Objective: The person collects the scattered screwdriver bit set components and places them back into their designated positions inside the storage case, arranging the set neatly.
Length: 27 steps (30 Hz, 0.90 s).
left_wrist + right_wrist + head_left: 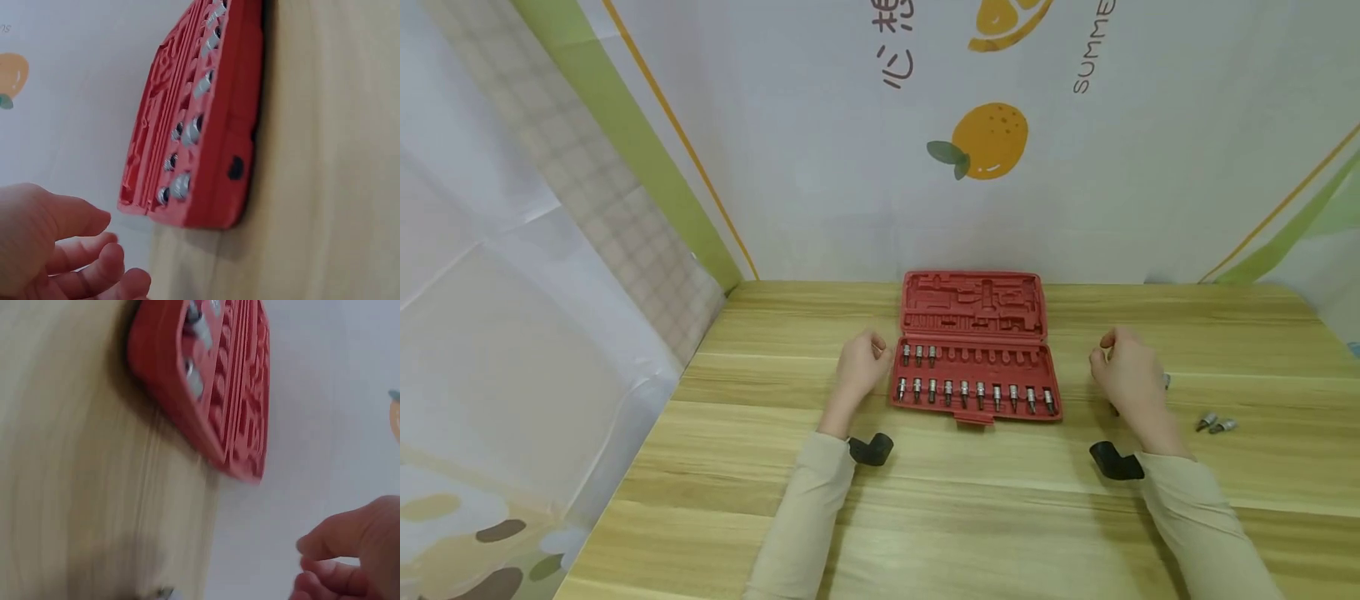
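- The open red bit-socket case [976, 350] lies flat on the wooden table [925, 500], its front row full and its rear row mostly bare.
- Left hand [862, 367] rests at the case's 9 o'clock, fingers loosely curled, holding nothing.
- Right hand [1126, 371] hovers at 3 o'clock, curled; whether it pinches anything, I cannot tell.
- Loose bit sockets [1216, 424] lie at 4 o'clock; filling seems midway, and seating the next one calls for a fine pinch and an upright drop.

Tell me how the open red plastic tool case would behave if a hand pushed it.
The open red plastic tool case lies flat on the wooden table, so it would probably slide, not tip. Its small metal bits stand in slots and may rattle.
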### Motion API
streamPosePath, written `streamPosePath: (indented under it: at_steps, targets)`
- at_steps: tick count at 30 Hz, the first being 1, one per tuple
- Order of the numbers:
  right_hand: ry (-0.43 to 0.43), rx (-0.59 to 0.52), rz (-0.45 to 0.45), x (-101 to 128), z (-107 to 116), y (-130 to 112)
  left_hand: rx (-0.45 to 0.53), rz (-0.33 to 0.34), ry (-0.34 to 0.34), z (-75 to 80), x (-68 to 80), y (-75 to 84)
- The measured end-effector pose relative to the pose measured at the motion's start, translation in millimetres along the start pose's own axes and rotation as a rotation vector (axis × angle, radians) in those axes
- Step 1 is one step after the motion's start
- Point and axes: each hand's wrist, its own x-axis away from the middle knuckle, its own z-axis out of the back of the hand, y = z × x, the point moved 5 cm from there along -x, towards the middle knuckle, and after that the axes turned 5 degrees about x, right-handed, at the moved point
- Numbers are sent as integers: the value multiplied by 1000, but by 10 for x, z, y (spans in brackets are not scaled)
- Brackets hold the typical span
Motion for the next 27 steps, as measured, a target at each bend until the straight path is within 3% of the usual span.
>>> streamPosePath:
  at_steps: [11, 27]
  targets:
    - [-278, 45, -86, 9, -66, 353, 201, 112, -126, -83, 56, -163]
    - [-389, 137, -98, -14, -122, 407, 339, 206, -172, -169, 65, -225]
